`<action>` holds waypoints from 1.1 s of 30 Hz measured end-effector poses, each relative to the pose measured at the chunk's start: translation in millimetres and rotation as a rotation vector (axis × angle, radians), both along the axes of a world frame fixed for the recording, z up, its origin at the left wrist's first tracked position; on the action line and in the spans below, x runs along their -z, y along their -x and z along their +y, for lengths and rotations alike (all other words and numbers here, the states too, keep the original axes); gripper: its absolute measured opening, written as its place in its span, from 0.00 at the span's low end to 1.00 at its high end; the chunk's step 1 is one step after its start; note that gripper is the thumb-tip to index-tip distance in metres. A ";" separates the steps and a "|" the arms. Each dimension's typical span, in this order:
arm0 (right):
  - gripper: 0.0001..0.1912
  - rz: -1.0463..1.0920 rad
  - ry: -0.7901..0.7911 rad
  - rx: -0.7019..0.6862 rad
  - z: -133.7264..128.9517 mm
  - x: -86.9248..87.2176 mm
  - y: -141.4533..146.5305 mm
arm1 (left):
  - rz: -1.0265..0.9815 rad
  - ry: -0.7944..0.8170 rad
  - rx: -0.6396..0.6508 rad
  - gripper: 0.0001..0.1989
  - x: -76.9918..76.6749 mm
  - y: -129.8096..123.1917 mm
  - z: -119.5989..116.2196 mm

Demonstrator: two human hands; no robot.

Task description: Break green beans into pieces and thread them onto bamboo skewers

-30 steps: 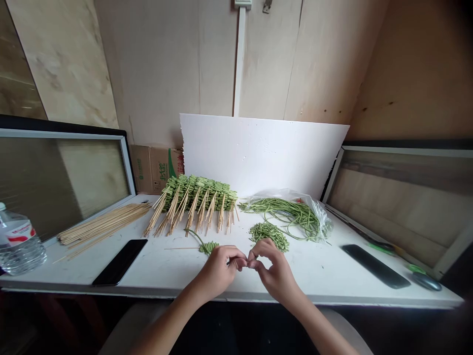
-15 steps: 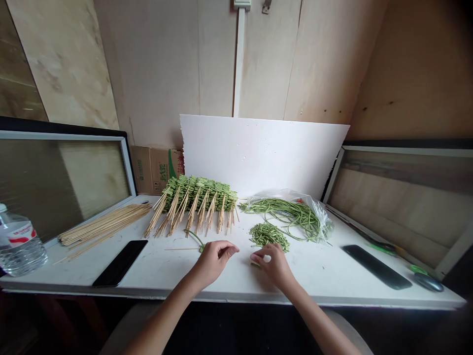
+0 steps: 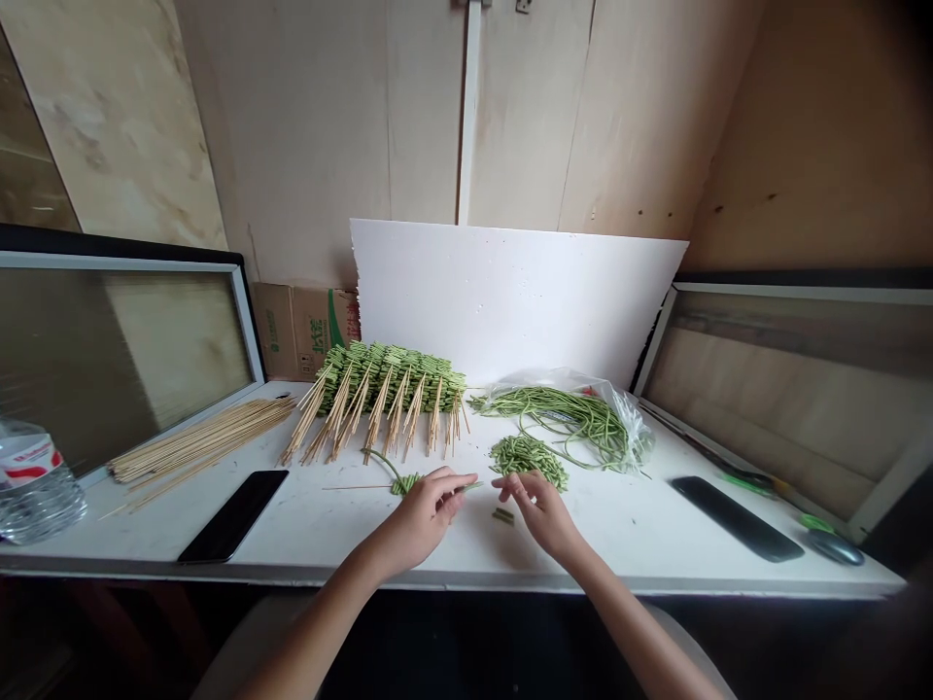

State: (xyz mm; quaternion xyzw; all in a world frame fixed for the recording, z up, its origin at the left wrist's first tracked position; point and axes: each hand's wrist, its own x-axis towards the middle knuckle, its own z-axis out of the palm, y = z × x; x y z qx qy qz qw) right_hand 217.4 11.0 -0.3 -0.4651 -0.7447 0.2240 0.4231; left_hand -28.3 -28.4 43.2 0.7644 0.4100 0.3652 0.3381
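bean piece [image 3: 474, 485] pinched in my left fingers [image 3: 453, 480], out over the worktop [image 3: 619, 530]; my right fingers [image 3: 523, 481] have just parted from them (empty or not, i can't tell), and short bits [image 3: 502, 515] now show nearer me than the heap [image 3: 529, 460], so those are set down.

Green bean pieces [image 3: 529, 462], tan skewers [image 3: 204, 436], white tabletop [image 3: 619, 535]; black phone [image 3: 233, 515], beige mottled wall [image 3: 123, 117]
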 end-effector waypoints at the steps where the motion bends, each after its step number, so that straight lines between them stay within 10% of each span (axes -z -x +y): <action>1: 0.29 0.036 0.001 -0.065 -4.8 -6.5 2.6 | -0.030 0.020 -0.007 0.22 0.7 -1.9 -0.2; 8: 0.15 0.074 -0.188 -0.205 -30.1 -30.3 21.2 | -0.143 0.097 0.000 0.29 1.4 -10.1 -3.6; 13: 0.11 0.044 -0.186 -0.206 -31.2 -34.6 17.1 | -0.029 0.015 -0.030 0.14 -5.0 -10.1 -6.3; 33: 0.18 0.164 -0.012 -0.430 -37.4 -40.2 21.3 | 0.036 -0.216 -0.041 0.13 6.2 -1.7 8.5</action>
